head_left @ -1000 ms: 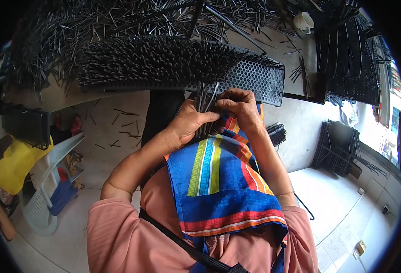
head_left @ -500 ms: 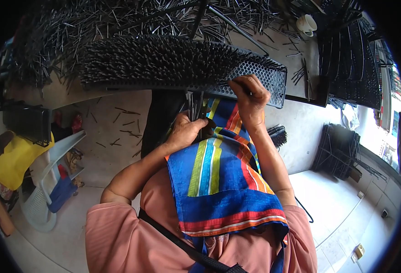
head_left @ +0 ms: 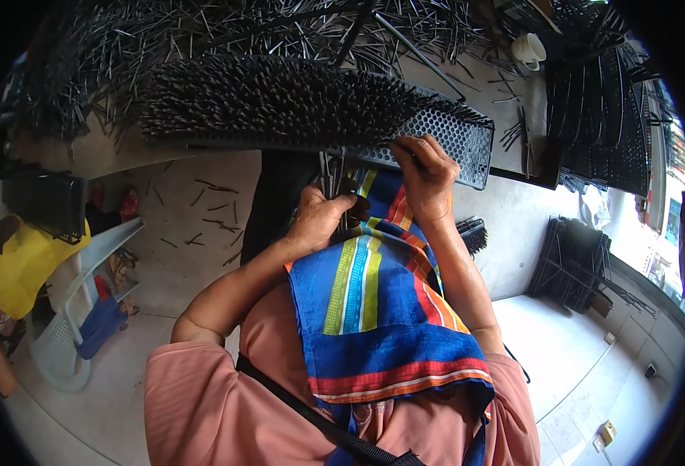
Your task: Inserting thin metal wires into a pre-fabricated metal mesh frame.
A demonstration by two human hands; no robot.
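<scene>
A long perforated metal tray (head_left: pixel 467 147) lies across the table's front edge. Dark thin sticks (head_left: pixel 272 101) stand upright in its holes, packed from the left end to past the middle; the right end shows bare holes. My left hand (head_left: pixel 319 217), below the tray, is closed round a small bundle of thin dark strips (head_left: pixel 330 171) that point up toward the tray. My right hand (head_left: pixel 428 167) is at the tray's front edge, beside the border of the filled part, its fingers pinched together. Whatever is between those fingertips is hidden.
Loose dark strips (head_left: pixel 226 35) cover the table behind the tray. A white mug (head_left: pixel 528 50) stands at the back right, near stacked black perforated panels (head_left: pixel 591 116). A pale plastic chair (head_left: pixel 63 346) with a yellow cloth (head_left: pixel 20 264) is at left. Black racks (head_left: pixel 568 264) stand at right.
My right hand has shifted slightly down at the tray's front edge, its fingers still pinched. The left hand keeps its bundle in nearly the same place. The whole view has moved a little.
</scene>
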